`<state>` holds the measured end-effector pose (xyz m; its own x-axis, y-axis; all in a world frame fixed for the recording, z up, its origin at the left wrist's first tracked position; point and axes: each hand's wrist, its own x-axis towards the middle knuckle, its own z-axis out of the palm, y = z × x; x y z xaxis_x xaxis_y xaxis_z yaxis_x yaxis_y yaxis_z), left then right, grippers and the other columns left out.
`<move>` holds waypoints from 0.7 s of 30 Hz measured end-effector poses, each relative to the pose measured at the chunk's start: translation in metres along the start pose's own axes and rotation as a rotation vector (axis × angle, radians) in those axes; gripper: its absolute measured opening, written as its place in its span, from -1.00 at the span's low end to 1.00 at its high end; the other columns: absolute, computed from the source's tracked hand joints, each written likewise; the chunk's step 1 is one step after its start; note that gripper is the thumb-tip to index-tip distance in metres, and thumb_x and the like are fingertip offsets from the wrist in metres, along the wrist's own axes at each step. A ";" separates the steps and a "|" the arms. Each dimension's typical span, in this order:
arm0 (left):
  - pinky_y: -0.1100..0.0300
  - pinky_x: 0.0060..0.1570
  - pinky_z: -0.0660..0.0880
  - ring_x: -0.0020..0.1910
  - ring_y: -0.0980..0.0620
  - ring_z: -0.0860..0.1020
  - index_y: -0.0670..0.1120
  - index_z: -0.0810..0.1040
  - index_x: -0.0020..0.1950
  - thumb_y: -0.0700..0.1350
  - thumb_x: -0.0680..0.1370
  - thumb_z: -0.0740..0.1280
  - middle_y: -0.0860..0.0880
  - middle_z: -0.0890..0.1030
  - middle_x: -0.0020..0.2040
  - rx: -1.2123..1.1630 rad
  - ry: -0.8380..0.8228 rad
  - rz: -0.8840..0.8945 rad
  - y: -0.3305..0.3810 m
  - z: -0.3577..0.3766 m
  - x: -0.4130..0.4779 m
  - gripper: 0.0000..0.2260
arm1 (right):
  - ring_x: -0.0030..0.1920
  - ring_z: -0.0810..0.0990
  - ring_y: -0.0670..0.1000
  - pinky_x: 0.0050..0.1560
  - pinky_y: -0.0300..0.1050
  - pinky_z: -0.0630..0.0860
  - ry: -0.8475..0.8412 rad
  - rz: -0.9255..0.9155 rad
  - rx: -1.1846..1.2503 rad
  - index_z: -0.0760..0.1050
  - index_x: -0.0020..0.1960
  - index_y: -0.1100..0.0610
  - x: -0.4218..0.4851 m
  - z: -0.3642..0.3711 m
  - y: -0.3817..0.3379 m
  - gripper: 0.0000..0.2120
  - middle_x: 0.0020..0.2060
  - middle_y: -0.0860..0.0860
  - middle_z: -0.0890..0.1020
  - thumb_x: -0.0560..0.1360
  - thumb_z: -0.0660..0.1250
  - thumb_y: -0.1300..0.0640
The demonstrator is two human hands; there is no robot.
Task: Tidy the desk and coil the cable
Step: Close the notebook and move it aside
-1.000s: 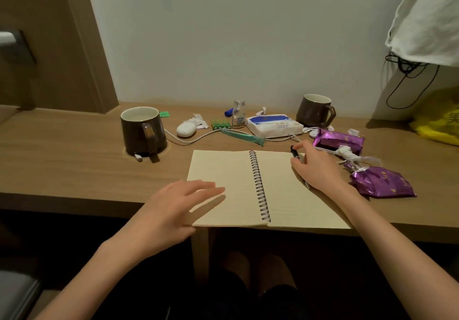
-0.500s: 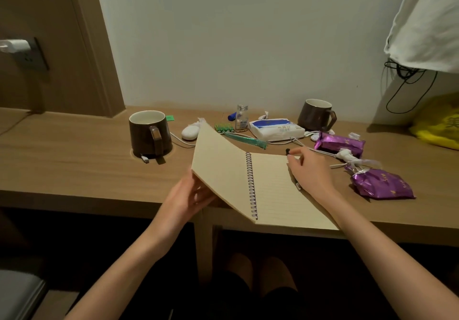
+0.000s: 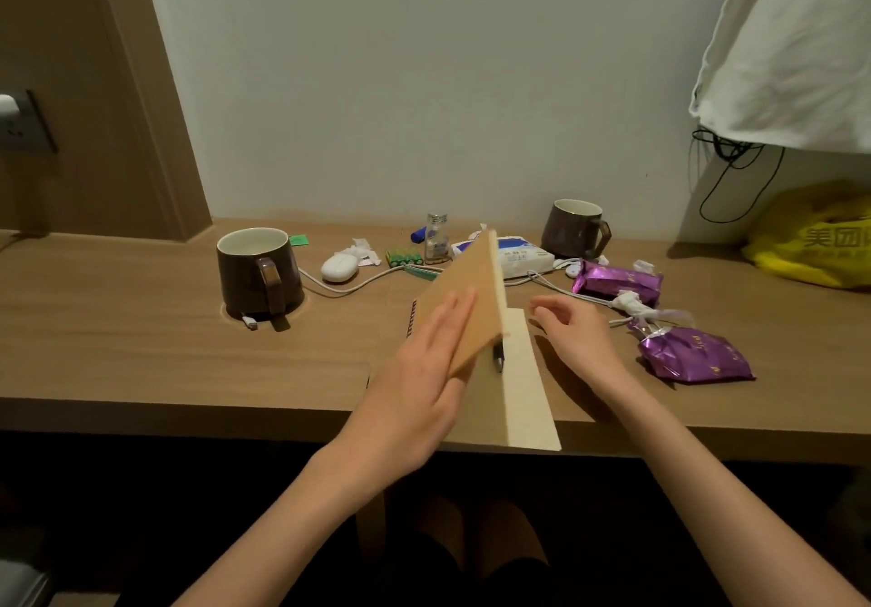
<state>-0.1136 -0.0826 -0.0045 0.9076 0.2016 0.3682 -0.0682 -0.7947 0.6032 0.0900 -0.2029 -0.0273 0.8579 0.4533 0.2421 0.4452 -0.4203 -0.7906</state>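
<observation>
A spiral notebook (image 3: 471, 290) lies at the desk's front edge, its brown cover folded most of the way over the cream page (image 3: 525, 385). My left hand (image 3: 424, 371) presses flat, fingers straight, on the outside of the cover. A black pen (image 3: 498, 356) lies on the page under the lifted cover. My right hand (image 3: 572, 335) hovers just right of the notebook, fingers loosely curled, holding nothing. A white cable (image 3: 344, 287) runs from the brown mug (image 3: 257, 272) across the desk behind the notebook to the right.
Behind the notebook lie a white case (image 3: 339, 267), green batteries (image 3: 404, 256), a small glass bottle (image 3: 437, 239), a tissue pack (image 3: 523, 255) and a second mug (image 3: 575, 228). Two purple packets (image 3: 693, 354) sit right. A yellow bag (image 3: 815, 239) is far right. A wall socket (image 3: 21, 121) is at left.
My left hand has swung the notebook's left half up and over toward the right page. My right hand let go of the pen and drew back to the right.
</observation>
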 end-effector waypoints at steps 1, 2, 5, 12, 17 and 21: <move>0.07 0.48 0.12 0.51 0.15 0.02 0.30 -0.23 0.48 -0.07 0.62 0.11 0.21 -0.08 0.54 0.098 -0.050 0.014 0.001 0.004 0.001 -0.38 | 0.15 0.57 -0.06 0.22 -0.05 0.51 -0.022 0.041 0.104 0.48 0.31 0.08 -0.001 -0.006 0.001 -0.70 0.20 0.00 0.59 0.60 0.20 0.13; 0.08 0.50 0.06 0.52 0.12 -0.01 0.28 -0.24 0.48 -0.05 0.62 0.10 0.19 -0.10 0.55 0.192 -0.106 0.023 0.001 0.009 0.002 -0.38 | 0.13 0.59 -0.05 0.20 -0.07 0.52 -0.058 0.096 0.232 0.46 0.32 0.10 -0.003 -0.011 0.001 -0.70 0.20 0.02 0.58 0.61 0.18 0.13; -0.03 0.51 -0.12 0.54 -0.01 -0.14 0.25 -0.27 0.49 0.03 0.61 0.07 0.11 -0.17 0.56 0.462 -0.275 0.031 -0.001 0.023 0.003 -0.40 | 0.15 0.59 -0.02 0.21 -0.10 0.52 -0.182 0.181 0.413 0.39 0.38 0.13 -0.008 -0.022 0.001 -0.65 0.24 0.04 0.54 0.62 0.17 0.11; -0.08 0.49 -0.20 0.53 0.01 -0.21 0.30 -0.22 0.48 0.49 0.42 -0.08 0.14 -0.18 0.55 0.554 -0.390 0.037 -0.010 0.034 0.006 -0.30 | 0.26 0.46 -0.12 0.17 -0.27 0.40 -0.277 -0.016 0.053 0.38 0.42 0.02 -0.026 -0.022 -0.008 -0.60 0.31 -0.07 0.48 0.59 0.23 0.03; -0.04 0.50 -0.11 0.53 0.10 -0.09 0.38 0.03 0.45 0.43 0.46 -0.09 0.24 -0.02 0.53 0.376 -0.353 -0.062 -0.013 0.014 0.012 -0.45 | 0.35 0.41 -0.03 0.28 -0.14 0.36 -0.289 0.007 0.003 0.36 0.43 0.04 -0.031 -0.019 -0.017 -0.58 0.38 0.02 0.44 0.58 0.26 0.10; -0.13 0.48 0.07 0.53 0.00 -0.03 0.34 0.10 0.45 0.28 0.52 0.10 0.13 0.00 0.55 0.214 -0.186 -0.195 -0.033 0.002 0.019 -0.51 | 0.38 0.37 0.03 0.24 -0.07 0.38 -0.256 0.053 -0.007 0.34 0.43 -0.04 -0.035 -0.018 -0.027 -0.55 0.41 0.00 0.38 0.56 0.29 0.06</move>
<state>-0.0932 -0.0534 -0.0184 0.9565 0.2688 0.1132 0.1842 -0.8576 0.4802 0.0530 -0.2216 -0.0043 0.7875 0.6143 0.0488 0.4037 -0.4543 -0.7941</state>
